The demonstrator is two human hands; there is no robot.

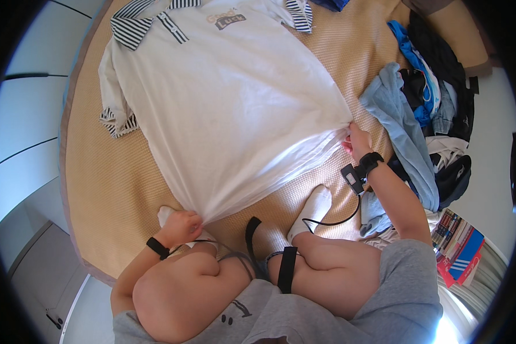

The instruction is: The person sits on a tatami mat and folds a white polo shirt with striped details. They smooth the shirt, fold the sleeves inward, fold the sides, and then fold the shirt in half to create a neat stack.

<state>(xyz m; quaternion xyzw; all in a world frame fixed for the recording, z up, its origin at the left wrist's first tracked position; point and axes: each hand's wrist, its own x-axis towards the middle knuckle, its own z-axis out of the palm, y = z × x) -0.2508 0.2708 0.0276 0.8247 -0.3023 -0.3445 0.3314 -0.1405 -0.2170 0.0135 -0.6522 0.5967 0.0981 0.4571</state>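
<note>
A white polo shirt (223, 109) with a black-and-white striped collar and striped sleeve cuffs lies spread on the bed, its collar at the far end and its hem toward me. My left hand (182, 227) pinches the hem's left corner. At the right corner, my right hand (358, 141) grips the same hem with closed fingers. Between the two hands the hem is drawn taut and slightly raised, with folds running in toward my left hand. Each wrist wears a black strap, and a small device (353, 179) with a cable sits by the right one.
A woven tan mat (114, 212) covers the bed. On the right lies a heap of clothes, with light-blue jeans (404, 126) and dark garments (441, 51). Books (450, 229) and a red-and-blue bag (465, 258) are at the lower right. White cabinets (31, 109) line the left.
</note>
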